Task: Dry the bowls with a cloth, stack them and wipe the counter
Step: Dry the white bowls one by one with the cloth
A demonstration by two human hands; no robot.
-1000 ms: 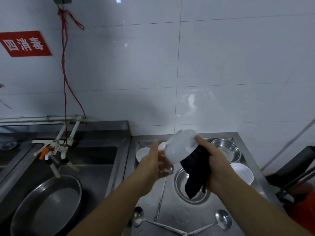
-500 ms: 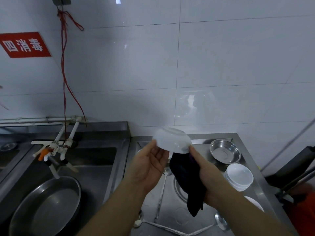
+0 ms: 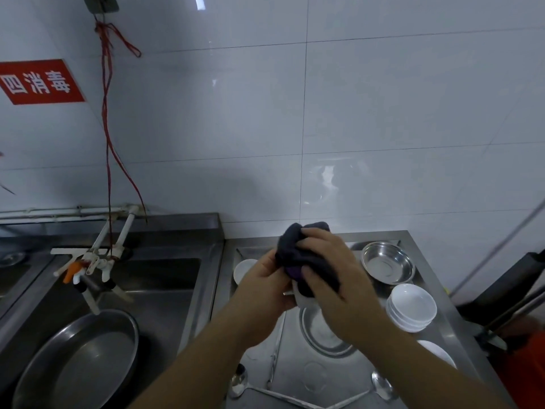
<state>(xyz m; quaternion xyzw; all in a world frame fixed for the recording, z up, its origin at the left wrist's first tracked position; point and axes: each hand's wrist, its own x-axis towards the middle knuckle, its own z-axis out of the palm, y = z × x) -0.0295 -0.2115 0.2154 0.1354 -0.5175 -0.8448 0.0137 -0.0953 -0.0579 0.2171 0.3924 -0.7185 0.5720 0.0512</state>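
Above the steel counter (image 3: 424,278) my two hands meet around a dark cloth (image 3: 290,246). My right hand (image 3: 330,270) grips the cloth and presses it over a white bowl (image 3: 302,299), of which only a sliver shows below the cloth. My left hand (image 3: 262,281) holds the bowl from the left side. A stack of white bowls (image 3: 411,309) stands on the counter at the right. Another white bowl (image 3: 243,268) sits behind my left hand, and the rim of one more white bowl (image 3: 436,351) peeks out beside my right forearm.
A steel bowl (image 3: 387,265) sits at the counter's back right and a steel dish (image 3: 320,335) lies under my hands. Ladles (image 3: 380,385) lie near the front edge. To the left is a sink (image 3: 165,278) with taps (image 3: 94,261) and a large steel pan (image 3: 79,361).
The bowl was held bottom up with the cloth hanging below it. Now the cloth is bunched over the bowl under my right hand, and both hands have closed together lower.
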